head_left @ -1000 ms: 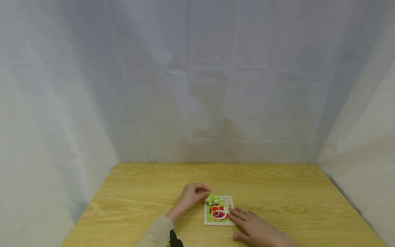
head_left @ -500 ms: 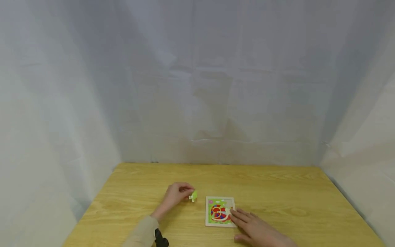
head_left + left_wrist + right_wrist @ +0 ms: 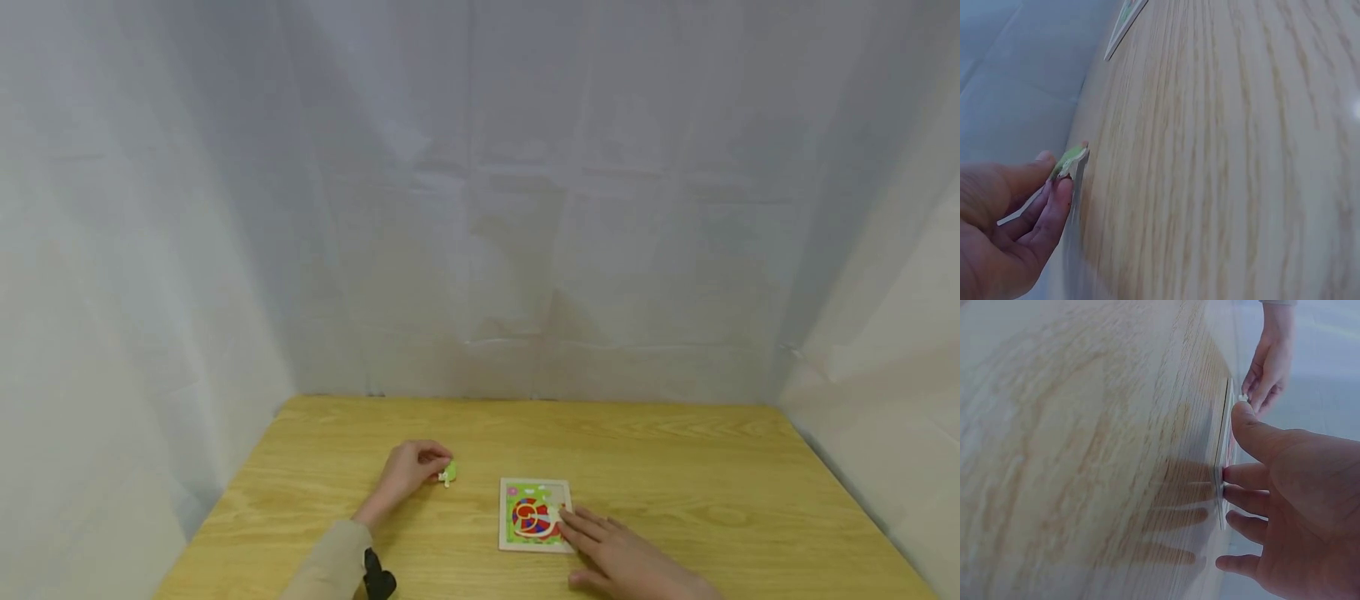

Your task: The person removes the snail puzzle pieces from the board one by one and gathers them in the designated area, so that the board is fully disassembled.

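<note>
- Puzzle piece (image 3: 1071,157), green and white, pinched between thumb and fingers of my left hand (image 3: 407,469), lower centre of the head view.
- My right hand (image 3: 622,554), fingers nearly straight, touches the framed puzzle (image 3: 503,521) on the tabletop (image 3: 675,467), right of the piece.

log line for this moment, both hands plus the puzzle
left hand: pinches green piece, apart from puzzle | right hand: touches puzzle's right edge | puzzle: flat on table
</note>
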A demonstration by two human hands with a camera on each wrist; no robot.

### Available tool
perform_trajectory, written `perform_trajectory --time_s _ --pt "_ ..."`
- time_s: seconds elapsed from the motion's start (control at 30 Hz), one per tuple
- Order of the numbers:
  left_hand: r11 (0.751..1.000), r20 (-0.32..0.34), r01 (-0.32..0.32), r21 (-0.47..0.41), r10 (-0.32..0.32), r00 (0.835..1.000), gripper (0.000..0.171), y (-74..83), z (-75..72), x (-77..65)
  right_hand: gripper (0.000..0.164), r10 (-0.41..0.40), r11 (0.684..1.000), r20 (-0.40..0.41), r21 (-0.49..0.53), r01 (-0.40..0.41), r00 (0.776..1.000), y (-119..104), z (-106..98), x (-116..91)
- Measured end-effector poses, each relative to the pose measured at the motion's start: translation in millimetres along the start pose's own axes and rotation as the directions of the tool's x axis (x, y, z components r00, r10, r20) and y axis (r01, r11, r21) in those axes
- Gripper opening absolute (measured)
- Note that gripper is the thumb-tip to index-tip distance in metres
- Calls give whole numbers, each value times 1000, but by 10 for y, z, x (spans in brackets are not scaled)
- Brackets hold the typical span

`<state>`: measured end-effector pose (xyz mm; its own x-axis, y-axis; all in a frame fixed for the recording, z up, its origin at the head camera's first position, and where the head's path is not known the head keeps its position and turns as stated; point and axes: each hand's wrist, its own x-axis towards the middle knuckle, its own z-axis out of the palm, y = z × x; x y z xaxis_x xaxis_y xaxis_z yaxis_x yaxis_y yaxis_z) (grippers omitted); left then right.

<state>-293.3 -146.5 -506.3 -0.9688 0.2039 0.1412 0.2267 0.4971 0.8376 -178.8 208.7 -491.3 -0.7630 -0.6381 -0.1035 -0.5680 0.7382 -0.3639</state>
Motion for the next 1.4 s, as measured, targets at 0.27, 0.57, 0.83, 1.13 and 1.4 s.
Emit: perform_trajectory --time_s 0.27,0.57,0.83,1.13,1.4 --pt "996 -8 -18 88 19 1000 28 18 17 -1 75 1 1000 -2 5 -1 1000 -25 -13 -4" --pt "979 -51 -54 197 65 997 27 2 109 25 74 14 1000 15 10 -14 1000 -25 -2 8" --pt "966 -51 -82 243 97 994 25 25 140 36 74 6 1000 7 -8 -6 1000 -11 21 6" --pt "952 -56 -101 289 122 991 14 37 152 77 71 -22 999 -41 -28 21 999 16 18 -13" --pt "961 -108 -108 253 139 984 11 55 126 137 66 -74 997 -86 4 75 994 68 -3 -10"
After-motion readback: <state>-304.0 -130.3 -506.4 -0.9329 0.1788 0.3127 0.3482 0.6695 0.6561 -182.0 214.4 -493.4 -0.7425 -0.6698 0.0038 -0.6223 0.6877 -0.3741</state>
